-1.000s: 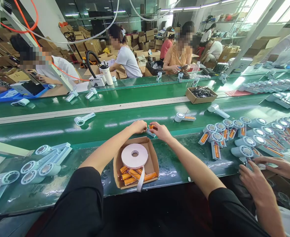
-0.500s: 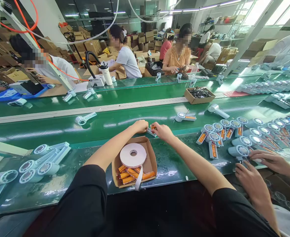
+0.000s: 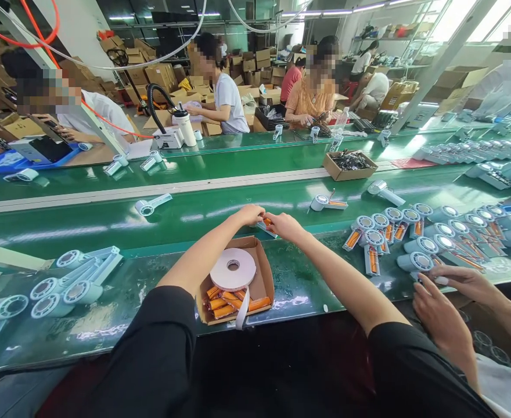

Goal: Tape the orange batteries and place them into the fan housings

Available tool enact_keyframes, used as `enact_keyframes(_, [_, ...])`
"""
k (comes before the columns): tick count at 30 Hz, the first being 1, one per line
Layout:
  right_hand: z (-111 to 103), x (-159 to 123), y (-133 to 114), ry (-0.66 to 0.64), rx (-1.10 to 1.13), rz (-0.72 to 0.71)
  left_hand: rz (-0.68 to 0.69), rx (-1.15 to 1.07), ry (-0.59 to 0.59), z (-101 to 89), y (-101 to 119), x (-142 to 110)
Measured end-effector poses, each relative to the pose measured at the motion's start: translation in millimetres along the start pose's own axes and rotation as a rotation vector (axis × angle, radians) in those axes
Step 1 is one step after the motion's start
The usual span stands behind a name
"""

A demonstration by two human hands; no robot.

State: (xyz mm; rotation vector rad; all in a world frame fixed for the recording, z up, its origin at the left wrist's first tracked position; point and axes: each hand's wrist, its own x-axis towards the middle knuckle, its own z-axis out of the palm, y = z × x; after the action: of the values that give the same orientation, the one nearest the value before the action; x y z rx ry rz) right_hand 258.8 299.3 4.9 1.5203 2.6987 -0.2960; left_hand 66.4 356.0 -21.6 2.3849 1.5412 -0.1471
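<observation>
In the head view, both my hands meet just beyond a cardboard box (image 3: 265,264). My right hand (image 3: 287,226) is closed, its fingers pinching an orange battery (image 3: 267,221). My left hand (image 3: 252,214) is closed at the battery's left end; what its fingers grip is hidden. Under the hands lies a light-blue handle (image 3: 267,231), seemingly of a handheld fan body, its head hidden. In the box are a roll of white tape (image 3: 220,270), its loose end hanging over the front rim, and several orange batteries (image 3: 225,305).
Several light-blue fan bodies (image 3: 81,290) lie left; many more, some with batteries, stand right (image 3: 371,238). A co-worker's hands (image 3: 445,313) work at the right edge. Single fan bodies (image 3: 151,205) lie on the green belt (image 3: 220,203). Beyond stands a box of black parts (image 3: 350,165); people sit opposite.
My hands have come closer together, and the battery now shows between them above the handle. The view has shifted slightly. The co-worker's hands stay at a fan body.
</observation>
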Motion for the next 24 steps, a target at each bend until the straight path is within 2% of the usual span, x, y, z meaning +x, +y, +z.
enact_keyframes(5, [-3,7,-3,-0.037,-0.045,0.011,-0.07,-0.066,0.092,5.9,9,5])
enact_keyframes(13, [7,20,-2,-0.136,-0.031,0.011,-0.079,-0.163,0.143,12.3,16,14])
enact_keyframes(19, [13,12,24,-0.125,0.149,-0.022,-0.086,-0.19,0.159,12.4,23,18])
enact_keyframes(24, [23,-2,45,-0.065,0.286,0.047,-0.108,-0.191,0.165,12.3,29,21])
